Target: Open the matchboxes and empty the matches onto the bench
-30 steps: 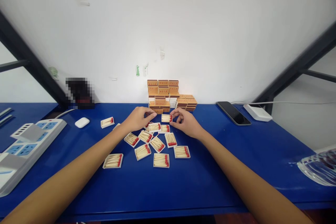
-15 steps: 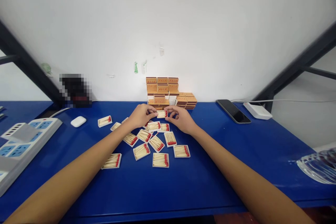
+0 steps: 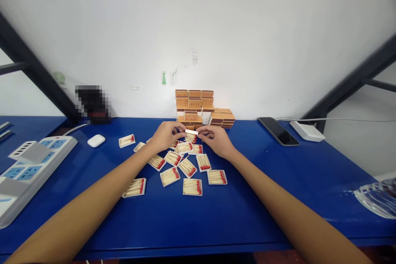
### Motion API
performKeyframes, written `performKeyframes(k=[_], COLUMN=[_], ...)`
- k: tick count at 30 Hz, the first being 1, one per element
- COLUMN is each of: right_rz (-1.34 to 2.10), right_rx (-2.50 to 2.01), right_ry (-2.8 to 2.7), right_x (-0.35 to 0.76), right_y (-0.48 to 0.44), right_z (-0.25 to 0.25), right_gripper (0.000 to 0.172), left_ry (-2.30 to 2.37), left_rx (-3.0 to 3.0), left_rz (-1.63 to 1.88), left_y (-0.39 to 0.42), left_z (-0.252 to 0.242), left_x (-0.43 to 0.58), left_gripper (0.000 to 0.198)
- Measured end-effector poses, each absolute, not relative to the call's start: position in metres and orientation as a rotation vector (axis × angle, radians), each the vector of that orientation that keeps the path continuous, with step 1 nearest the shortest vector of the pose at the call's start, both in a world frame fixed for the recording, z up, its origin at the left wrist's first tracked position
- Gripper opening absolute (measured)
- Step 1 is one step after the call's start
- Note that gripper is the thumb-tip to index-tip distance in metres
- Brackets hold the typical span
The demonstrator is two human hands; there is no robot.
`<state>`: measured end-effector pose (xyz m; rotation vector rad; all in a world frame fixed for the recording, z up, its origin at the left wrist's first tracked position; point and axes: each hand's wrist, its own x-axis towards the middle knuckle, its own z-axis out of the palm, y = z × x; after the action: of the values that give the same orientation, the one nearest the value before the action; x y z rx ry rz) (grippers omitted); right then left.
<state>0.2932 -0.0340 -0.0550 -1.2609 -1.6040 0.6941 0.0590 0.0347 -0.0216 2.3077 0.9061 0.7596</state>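
Observation:
Between both hands is a small white matchbox tray (image 3: 192,132), tipped up so its long white side faces me. My left hand (image 3: 168,135) pinches its left end and my right hand (image 3: 215,139) its right end. Red-headed matches (image 3: 190,137) show just below the tray, over the pile. Several open trays full of matches lie in front, among them one tray (image 3: 192,187) nearest me and another tray (image 3: 217,177) to its right. Behind the hands stand stacked orange matchboxes (image 3: 194,102), with a lower stack of matchboxes (image 3: 222,118) beside them.
On the blue table (image 3: 235,222), a power strip (image 3: 34,173) and a white earbud case (image 3: 96,140) lie to the left. At right are a black phone (image 3: 278,131), a white box with a cable (image 3: 307,131) and clear plastic (image 3: 375,198). The white wall (image 3: 235,41) rises behind.
The held tray has tipped from showing its matches to showing its white side, and matches now appear beneath it. The view has shifted slightly; both hands stay at the tray's ends.

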Motion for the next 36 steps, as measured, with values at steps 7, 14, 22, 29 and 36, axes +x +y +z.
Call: performKeyframes(k=[7,14,22,29,36], right_rz=[0.719,0.778,0.737,0.627,0.580], right_rx=[-1.217,-1.213,-1.172,-1.208,-1.360], right_ry=[-1.594,-1.492,-1.466,-1.499,-1.490], right_x=[0.292,0.290,0.285,0.280,0.325], right_y=[-0.035,-0.035,-0.040,-0.043,-0.048], right_z=[-0.058,-0.059,-0.051,-0.042,-0.025], right_gripper=[0.022,0.023,0.028,0.037,0.046], left_ry=[0.890,0.879,0.846,0.853,0.820], left_rx=[2.405,2.544,2.574,2.219,2.311], left_rz=[0.777,0.807,0.910,0.825,0.591], left_y=[0.035,0.033,0.031,0.024,0.019], left_z=[-0.019,-0.018,-0.013,-0.006,0.010], left_x=[0.054,0.050,0.049,0.057,0.050], left_gripper=[0.013,0.014,0.015,0.027,0.038])
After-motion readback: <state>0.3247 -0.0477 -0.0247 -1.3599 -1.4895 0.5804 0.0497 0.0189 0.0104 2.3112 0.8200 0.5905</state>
